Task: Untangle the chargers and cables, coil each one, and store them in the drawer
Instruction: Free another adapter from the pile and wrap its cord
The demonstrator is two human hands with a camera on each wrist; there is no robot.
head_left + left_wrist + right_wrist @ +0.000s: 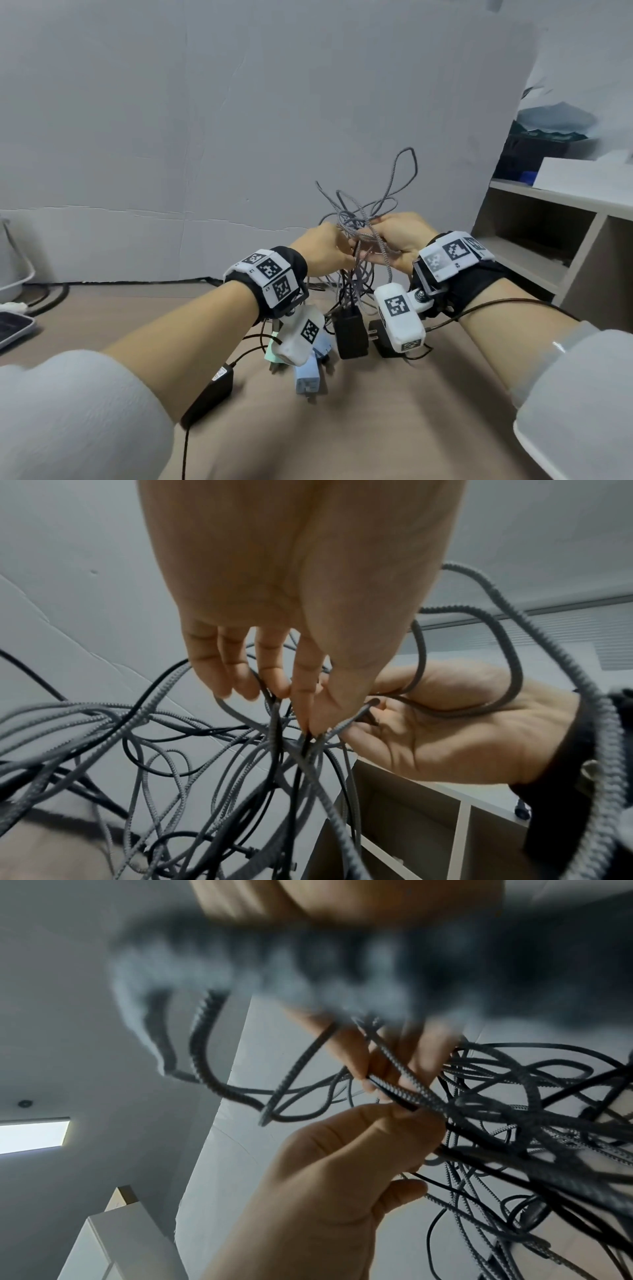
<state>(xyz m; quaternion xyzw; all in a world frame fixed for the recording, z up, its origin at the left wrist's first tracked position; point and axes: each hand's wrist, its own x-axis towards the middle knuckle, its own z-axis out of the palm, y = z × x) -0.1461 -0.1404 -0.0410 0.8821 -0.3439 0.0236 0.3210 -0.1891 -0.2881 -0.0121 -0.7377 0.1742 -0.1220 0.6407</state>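
A tangle of grey braided and thin black cables [359,219] hangs above the brown table [376,428]. My left hand [329,250] pinches a few strands between thumb and forefinger [303,696], as the left wrist view shows. My right hand [397,240] grips a bundle of grey strands just to the right, with one loop lying across its palm [445,723]. In the right wrist view its fingertips [363,1066] pinch a braided strand just above the left hand [342,1164]. Under the hands dangle a black charger [349,329], a blue charger [308,377] and a mint one [272,354].
A black power brick [209,390] lies on the table by my left forearm, its thin cord running off the front. An open shelf unit [548,240] with a white box [582,174] stands to the right. A white panel [239,137] backs the table.
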